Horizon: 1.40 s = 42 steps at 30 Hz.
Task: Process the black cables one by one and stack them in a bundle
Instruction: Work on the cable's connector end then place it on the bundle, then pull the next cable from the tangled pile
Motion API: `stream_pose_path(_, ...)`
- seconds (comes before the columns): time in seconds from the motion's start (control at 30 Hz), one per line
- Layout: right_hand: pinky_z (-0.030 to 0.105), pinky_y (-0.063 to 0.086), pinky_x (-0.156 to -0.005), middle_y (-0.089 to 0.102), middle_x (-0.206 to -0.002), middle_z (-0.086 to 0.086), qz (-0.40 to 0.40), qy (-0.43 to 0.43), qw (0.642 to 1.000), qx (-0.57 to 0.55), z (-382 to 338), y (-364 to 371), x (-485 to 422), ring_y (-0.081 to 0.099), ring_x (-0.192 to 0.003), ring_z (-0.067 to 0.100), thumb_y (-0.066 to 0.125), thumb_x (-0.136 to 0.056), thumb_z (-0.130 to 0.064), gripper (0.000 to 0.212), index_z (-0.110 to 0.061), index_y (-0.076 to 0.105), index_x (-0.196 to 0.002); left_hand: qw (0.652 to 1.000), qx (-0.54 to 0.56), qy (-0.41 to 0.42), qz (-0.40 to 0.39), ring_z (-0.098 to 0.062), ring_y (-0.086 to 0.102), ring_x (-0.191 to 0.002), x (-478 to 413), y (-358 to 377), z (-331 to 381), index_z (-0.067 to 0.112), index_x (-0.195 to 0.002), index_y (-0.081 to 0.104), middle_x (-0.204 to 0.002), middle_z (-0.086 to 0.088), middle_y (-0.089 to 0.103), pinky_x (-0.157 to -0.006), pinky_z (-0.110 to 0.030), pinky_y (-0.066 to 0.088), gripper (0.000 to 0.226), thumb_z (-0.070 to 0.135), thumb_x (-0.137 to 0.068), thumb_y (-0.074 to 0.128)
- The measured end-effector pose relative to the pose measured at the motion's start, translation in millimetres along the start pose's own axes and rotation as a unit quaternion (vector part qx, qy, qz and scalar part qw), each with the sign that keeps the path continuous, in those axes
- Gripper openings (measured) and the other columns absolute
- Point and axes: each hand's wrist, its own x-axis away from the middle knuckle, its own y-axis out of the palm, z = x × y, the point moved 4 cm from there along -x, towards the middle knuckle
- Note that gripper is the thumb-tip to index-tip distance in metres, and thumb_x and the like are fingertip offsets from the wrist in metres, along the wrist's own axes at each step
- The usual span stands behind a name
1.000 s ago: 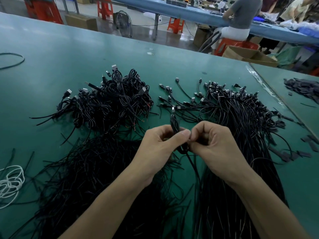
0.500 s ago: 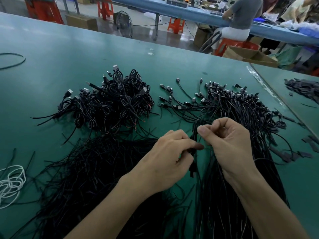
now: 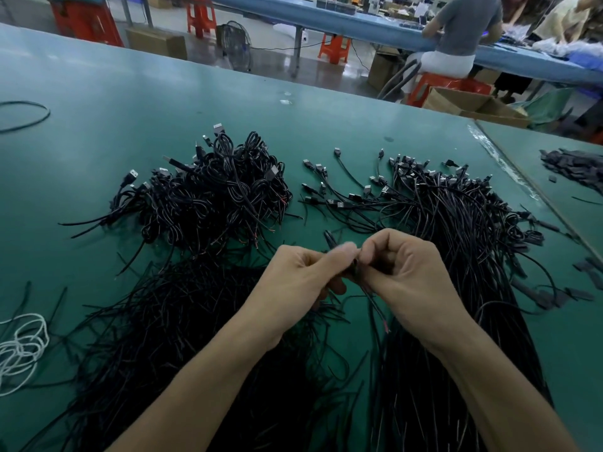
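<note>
Both hands meet just in front of and to the right of the coiled heap (image 3: 215, 197), the tangle of wound black cables with USB plugs poking out of it. The left hand (image 3: 300, 282) has its fingers curled, thumb and forefinger pinching a single black cable (image 3: 354, 268). The right hand (image 3: 408, 272) is curled the same way and grips the same cable from the other side, so the two sets of fingertips almost touch (they are blurred, and the exact grip cannot be made out). A short end of the cable sticks up behind the left thumb, and its thin tail hangs down between the wrists toward the viewer.

To the right of the heap lies the loose pile (image 3: 456, 223), long uncoiled black cables with their plugs fanned toward the far edge of the green table (image 3: 130, 109). The right forearm lies over this pile. Nearer the viewer than the heap spreads a mat of thin black strands (image 3: 169, 321), under the left forearm. Well to the left of the heap and closer to the viewer sits a white cord (image 3: 19, 350), loosely looped.
</note>
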Motion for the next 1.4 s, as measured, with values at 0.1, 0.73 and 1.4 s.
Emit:
stream_pose_path(0.1, 0.021, 0.055, -0.067, 0.068, -0.070, 0.000, 0.013, 0.023, 1.000, -0.012, 3.9, -3.9, 1.8, 0.064, -0.068, 0.011, 0.071, -0.081, 0.009, 0.035, -0.023, 0.063, -0.069, 0.998, -0.027, 0.013, -0.050, -0.009, 0.056, -0.057, -0.5, -4.0, 1.8, 0.013, -0.078, 0.078, -0.065, 0.001, 0.067, -0.052, -0.021, 0.047, 0.029, 0.038, -0.089, 0.070)
stream_pose_path(0.73, 0.027, 0.047, -0.060, 0.062, -0.107, 0.011, 0.067, 0.180, 0.910, 0.366, 80.6, -48.8, -37.9, 0.060, -0.071, 0.019, 0.049, -0.103, -0.025, 0.032, -0.026, 0.053, -0.134, 0.928, -0.227, 0.167, 0.245, -0.002, 0.067, -0.053, -24.3, -91.6, 42.6, 0.015, -0.111, 0.066, -0.070, 0.006, 0.067, -0.050, -0.008, 0.048, 0.014, 0.013, -0.098, 0.061)
stream_pose_path(1.4, 0.022, 0.054, -0.071, 0.067, -0.085, -0.006, -0.041, -0.087, 0.995, 0.035, -37.2, 7.2, -6.4, 0.067, -0.073, 0.010, 0.067, -0.086, 0.000, 0.028, -0.026, 0.067, -0.097, 0.906, -0.276, 0.316, 0.058, -0.005, 0.058, -0.098, -23.0, -26.3, 29.3, 0.040, -0.135, 0.055, -0.111, 0.010, 0.056, -0.071, -0.019, 0.053, 0.064, 0.007, -0.082, 0.072)
